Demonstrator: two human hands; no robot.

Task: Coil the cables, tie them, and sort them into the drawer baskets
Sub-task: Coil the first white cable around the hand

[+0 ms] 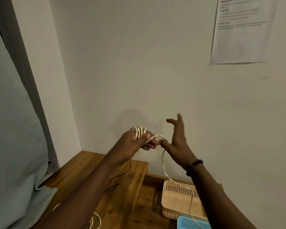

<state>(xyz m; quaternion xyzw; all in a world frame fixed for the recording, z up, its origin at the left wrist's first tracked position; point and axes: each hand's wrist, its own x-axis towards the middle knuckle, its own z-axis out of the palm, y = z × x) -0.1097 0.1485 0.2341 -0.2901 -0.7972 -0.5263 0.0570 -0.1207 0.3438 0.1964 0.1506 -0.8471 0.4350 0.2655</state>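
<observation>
Wall [139,63] fills most of the view, pale, with a printed sheet [243,30] stuck at upper right, its text too blurred to read. A grey-green cushion [12,129] runs down the left edge. Below, a wooden top [122,187] steps down to an open drawer holding a beige basket [175,200] and, at the bottom edge, the corner of a blue basket [188,224]. Both forearms reach up and forward, raised in front of the wall. Left hand [135,144] is fisted round a bundle of white cable [139,130], several loops standing up over the knuckles, thumb pressed over the strand leading out to the right. Right hand [177,136] is spread, fingers straight and pointing up, palm turned left; the cable loops over its thumb, nothing gripped. A dark bead bracelet [195,164] sits on the right wrist. From the thumb the cable's free length drops over the beige basket and past the blue one. Another white cord [94,220] lies on the wooden top at lower left.
</observation>
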